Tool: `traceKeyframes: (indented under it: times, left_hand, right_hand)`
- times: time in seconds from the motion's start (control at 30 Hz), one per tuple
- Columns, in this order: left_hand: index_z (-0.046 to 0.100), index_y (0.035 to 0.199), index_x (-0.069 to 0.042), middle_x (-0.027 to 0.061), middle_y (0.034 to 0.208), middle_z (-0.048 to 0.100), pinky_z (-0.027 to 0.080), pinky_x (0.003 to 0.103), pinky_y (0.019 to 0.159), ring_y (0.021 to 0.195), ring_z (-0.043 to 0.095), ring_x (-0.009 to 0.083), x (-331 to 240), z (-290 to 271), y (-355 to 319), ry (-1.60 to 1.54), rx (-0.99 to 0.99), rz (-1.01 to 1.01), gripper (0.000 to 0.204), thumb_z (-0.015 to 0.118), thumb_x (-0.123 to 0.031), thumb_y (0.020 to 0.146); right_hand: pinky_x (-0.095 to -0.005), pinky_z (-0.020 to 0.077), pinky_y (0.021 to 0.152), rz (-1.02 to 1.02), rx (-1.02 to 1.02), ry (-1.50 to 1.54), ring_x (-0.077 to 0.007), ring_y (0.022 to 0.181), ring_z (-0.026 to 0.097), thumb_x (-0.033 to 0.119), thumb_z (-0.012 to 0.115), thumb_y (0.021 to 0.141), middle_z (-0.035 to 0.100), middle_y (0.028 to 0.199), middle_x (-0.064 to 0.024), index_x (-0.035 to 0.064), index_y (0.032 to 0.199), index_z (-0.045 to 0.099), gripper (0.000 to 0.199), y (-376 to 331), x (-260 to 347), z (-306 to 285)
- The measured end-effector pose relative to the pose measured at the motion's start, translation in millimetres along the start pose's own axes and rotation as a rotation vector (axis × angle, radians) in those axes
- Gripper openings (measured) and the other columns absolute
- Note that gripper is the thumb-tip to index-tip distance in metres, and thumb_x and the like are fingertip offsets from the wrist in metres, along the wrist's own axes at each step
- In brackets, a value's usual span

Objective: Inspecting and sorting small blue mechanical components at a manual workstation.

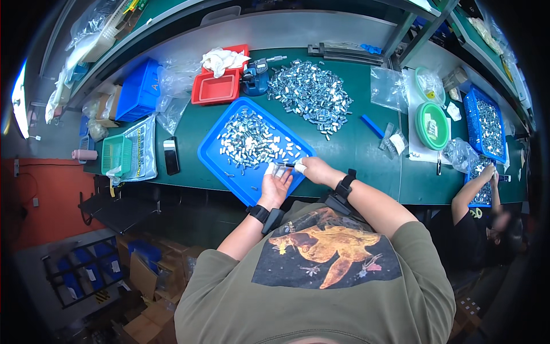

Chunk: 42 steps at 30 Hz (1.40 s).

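My left hand is palm up over the near right side of a blue tray, its thumb and fingers curled together at the tips. Whatever sits between those tips is too small to make out. My right hand pinches a thin dark rod-like tool, which points left to my left fingertips. White coverings show on some fingertips of both hands. Small shiny metal parts lie loosely heaped in the tray, with a few scattered singly toward its near side.
Behind the tray are red bins, a blue micrometer stand and a large heap of metal parts. A phone and green basket lie left. Rightward are a blue bar, green bowls and a co-worker's hands.
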<state>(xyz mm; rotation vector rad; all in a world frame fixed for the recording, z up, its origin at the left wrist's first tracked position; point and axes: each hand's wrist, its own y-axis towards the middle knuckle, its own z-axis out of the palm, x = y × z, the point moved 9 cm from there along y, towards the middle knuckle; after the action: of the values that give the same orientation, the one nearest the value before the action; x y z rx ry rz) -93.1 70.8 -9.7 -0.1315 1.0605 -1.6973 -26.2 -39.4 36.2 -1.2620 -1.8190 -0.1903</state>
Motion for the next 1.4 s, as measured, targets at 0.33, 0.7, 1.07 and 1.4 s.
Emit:
traceKeyframes:
  times: [0.33, 0.7, 1.07, 1.4]
  left_hand:
    - [0.044, 0.102, -0.009, 0.0086, 0.107, 0.053, 0.04, 0.031, 0.075, 0.101, 0.05, 0.0228, -2.6, -5.0, -1.8, -0.032, 0.017, -0.032, 0.033, 0.045, -0.034, 0.082]
    - [0.044, 0.101, -0.008, 0.0078, 0.107, 0.052, 0.038, 0.033, 0.079, 0.103, 0.049, 0.023, -4.2, -0.8, -3.0, -0.013, 0.004, -0.023, 0.03, 0.043, -0.032, 0.082]
    - [0.042, 0.103, -0.01, 0.0085, 0.109, 0.051, 0.036, 0.033, 0.081, 0.101, 0.049, 0.0236, 0.7, -5.9, 1.9, 0.007, -0.087, -0.007, 0.031, 0.045, -0.032, 0.082]
    - [0.044, 0.105, -0.009, 0.0082, 0.106, 0.053, 0.037, 0.031, 0.08, 0.099, 0.05, 0.021, 1.8, -19.4, 9.0, 0.173, -0.205, -0.017, 0.031, 0.049, -0.028, 0.08]
  right_hand:
    - [-0.043, 0.0424, 0.068, 0.034, -0.019, -0.044, -0.035, 0.078, 0.054, 0.023, 0.05, 0.078, 0.058, 0.081, -0.0194, 0.0029, 0.085, 0.058, 0.023, -2.5, 2.0, -5.0]
    - [-0.0416, 0.0427, 0.066, -0.004, -0.061, -0.011, -0.0358, 0.076, 0.054, 0.024, 0.05, 0.079, 0.057, 0.081, -0.0193, 0.0037, 0.087, 0.058, 0.023, 1.5, -9.2, 5.6]
    - [-0.041, 0.0427, 0.066, 0.077, -0.086, 0.0, -0.0353, 0.077, 0.054, 0.024, 0.051, 0.078, 0.058, 0.082, -0.0185, 0.0037, 0.087, 0.058, 0.023, -5.3, -11.0, -4.0]
    - [-0.0371, 0.0434, 0.064, 0.217, -0.129, 0.0, -0.0297, 0.074, 0.057, 0.023, 0.052, 0.079, 0.059, 0.08, -0.017, 0.0024, 0.089, 0.058, 0.024, -7.1, -66.5, -28.9]
